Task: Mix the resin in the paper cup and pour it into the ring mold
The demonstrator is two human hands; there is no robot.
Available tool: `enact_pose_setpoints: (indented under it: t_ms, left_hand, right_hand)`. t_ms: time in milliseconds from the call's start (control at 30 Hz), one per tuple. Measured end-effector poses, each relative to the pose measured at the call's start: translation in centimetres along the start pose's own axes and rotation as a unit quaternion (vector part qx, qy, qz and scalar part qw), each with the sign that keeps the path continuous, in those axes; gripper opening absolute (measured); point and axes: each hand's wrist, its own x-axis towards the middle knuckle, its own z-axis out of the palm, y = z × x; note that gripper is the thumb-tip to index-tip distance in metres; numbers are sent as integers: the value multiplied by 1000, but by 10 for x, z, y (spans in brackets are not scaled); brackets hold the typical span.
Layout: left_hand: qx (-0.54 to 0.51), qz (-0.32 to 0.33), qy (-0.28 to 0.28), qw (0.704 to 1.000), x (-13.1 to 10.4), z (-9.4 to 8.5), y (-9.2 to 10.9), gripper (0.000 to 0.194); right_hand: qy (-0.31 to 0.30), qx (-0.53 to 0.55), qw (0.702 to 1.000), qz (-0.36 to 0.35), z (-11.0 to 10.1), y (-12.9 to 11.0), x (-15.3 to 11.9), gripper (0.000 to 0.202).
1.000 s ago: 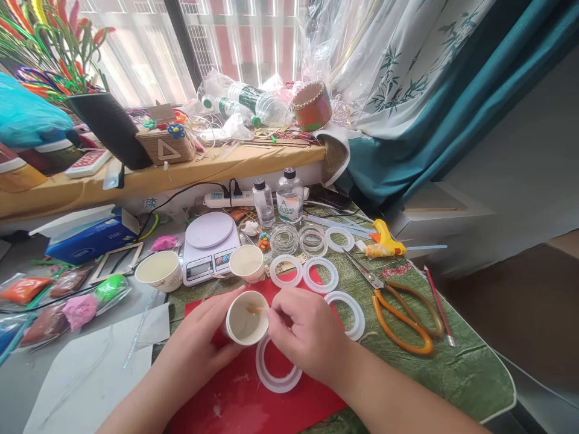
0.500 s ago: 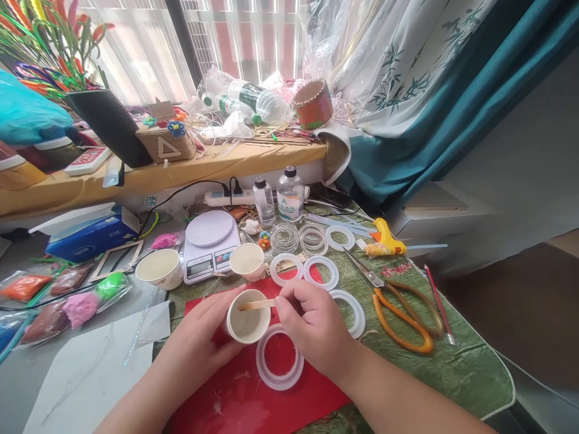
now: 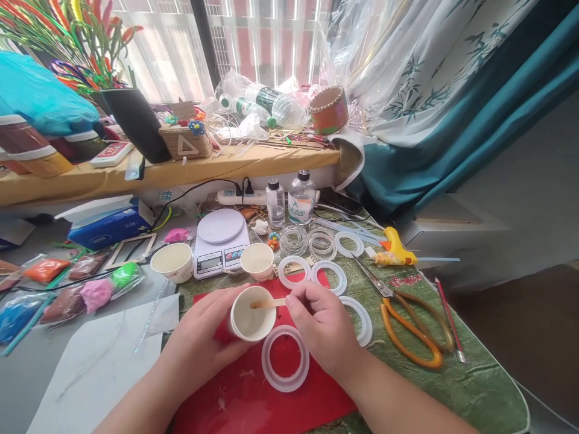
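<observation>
My left hand (image 3: 210, 325) is wrapped round a white paper cup (image 3: 242, 331), tilted a little so its inside shows. Between the thumb and fingers of my right hand (image 3: 319, 322) is a flat wooden stick (image 3: 275, 302), its darker tip inside the cup. What the cup contains is hard to make out. Just below the cup, a translucent ring mould (image 3: 266, 366) lies on a red sheet (image 3: 244, 404). Another ring mould (image 3: 365, 322) is partly hidden behind my right hand, with several more beyond.
A kitchen scale (image 3: 221, 232) stands behind, between two paper cups (image 3: 172, 263). Clear bottles (image 3: 301, 202) are at the back. Orange-handled scissors (image 3: 407, 325), a yellow glue gun (image 3: 397, 247) and a pencil (image 3: 450, 319) lie right. Bagged clay (image 3: 97, 295) and a blue box (image 3: 111, 224) sit left.
The whole view has shifted, so things appear slightly further right. Both hands keep their hold on the cup and stick, and the stick's tip has moved slightly within the cup.
</observation>
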Motion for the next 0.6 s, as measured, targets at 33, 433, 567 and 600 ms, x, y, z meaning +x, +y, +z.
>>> enact_pose_setpoints:
  t_ms: [33, 433, 567, 600]
  left_hand:
    - [-3, 0, 2, 1000, 0, 0, 1, 51]
    - [-22, -11, 21, 999, -1, 0, 3, 53]
    - [-36, -8, 21, 999, 0, 0, 4, 53]
    - [-41, -6, 18, 999, 0, 0, 4, 54]
  right_hand:
    - [0, 3, 1000, 2, 0, 0, 0, 26]
    - [-4, -27, 999, 44, 5, 4, 3, 27]
    - [-18, -39, 998, 56, 6, 9, 3, 28]
    - [-26, -41, 997, 55, 7, 10, 3, 29]
